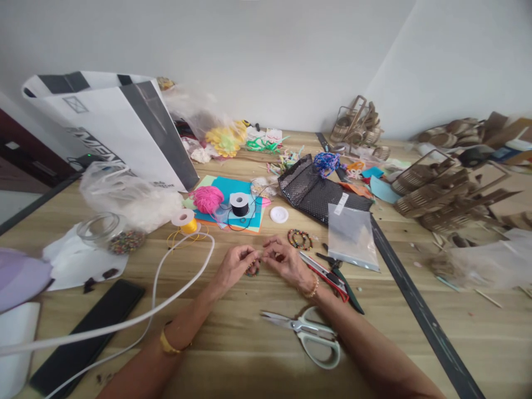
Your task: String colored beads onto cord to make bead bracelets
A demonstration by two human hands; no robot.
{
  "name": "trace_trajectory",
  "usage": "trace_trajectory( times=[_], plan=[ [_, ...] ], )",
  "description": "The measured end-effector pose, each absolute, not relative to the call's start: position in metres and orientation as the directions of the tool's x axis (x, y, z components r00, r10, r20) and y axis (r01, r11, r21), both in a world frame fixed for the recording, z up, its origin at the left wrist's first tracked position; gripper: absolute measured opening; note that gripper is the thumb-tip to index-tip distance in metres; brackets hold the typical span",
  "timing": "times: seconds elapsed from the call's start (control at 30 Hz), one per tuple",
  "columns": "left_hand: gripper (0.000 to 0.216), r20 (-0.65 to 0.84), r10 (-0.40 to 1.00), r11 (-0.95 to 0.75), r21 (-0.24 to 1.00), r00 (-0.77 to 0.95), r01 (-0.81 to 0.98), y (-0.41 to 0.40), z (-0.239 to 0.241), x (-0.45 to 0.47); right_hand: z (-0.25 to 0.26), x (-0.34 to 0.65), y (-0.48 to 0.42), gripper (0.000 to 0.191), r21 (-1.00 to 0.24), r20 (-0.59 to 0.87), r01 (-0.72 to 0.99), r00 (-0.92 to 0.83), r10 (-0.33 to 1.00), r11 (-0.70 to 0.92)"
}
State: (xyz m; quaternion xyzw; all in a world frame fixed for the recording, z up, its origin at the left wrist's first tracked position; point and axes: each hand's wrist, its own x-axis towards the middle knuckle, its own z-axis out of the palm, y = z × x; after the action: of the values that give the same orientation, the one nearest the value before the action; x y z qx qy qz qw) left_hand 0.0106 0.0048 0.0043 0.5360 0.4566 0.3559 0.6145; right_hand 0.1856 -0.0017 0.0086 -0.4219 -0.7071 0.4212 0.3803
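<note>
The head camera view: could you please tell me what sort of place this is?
It is probably a handicraft workspace, at home or in a small workshop: a pink ball of yarn, a spool of black cord and a ring of colourful beads suggest it.

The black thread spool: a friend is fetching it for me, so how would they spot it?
On the wooden table, find the coloured sheets, mostly blue. On them, right of the pink yarn ball, stands a white-topped spool wound in black, unlike the nearby yellow spool.
</note>
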Motion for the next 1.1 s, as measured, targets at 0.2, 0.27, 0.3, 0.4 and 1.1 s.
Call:
trace_trajectory(
  times=[0.2, 0.27, 0.3, 0.4, 1.1],
  plan=[
    [0.029, -0.177, 0.95, 0.174, 0.984, 0.256, 0.033, 0.005, 0.004, 0.011, 0.003, 0.183, -0.003, 0.022, -0.996, 0.024, 0.066, -0.424, 0.906, 0.057],
    [0.028, -0.179, 0.951, 0.175, 0.984, 0.253, 0.037, 0.005, 0.004, 0.01, 0.0, 0.182, -0.002, 0.025, -1.0, -0.028, 0.014, -0.429, 0.903, -0.024],
    [0.028, -0.179, 0.949, 0.176, 0.984, 0.258, 0.037, 0.005, 0.004, 0.01, -0.001, 0.182, -0.001, 0.025, -0.999, -0.038, -0.003, -0.429, 0.902, -0.043],
    [0.028, -0.176, 0.947, 0.171, 0.984, 0.268, 0.041, 0.005, 0.004, 0.01, -0.001, 0.181, 0.0, 0.027, -0.998, -0.042, -0.023, -0.423, 0.905, -0.057],
    [0.027, -0.151, 0.967, 0.132, 0.986, 0.205, 0.1, 0.008, -0.008, 0.009, 0.008, 0.184, -0.004, 0.024, -0.967, 0.047, 0.208, -0.434, 0.899, 0.15]
  ],
)
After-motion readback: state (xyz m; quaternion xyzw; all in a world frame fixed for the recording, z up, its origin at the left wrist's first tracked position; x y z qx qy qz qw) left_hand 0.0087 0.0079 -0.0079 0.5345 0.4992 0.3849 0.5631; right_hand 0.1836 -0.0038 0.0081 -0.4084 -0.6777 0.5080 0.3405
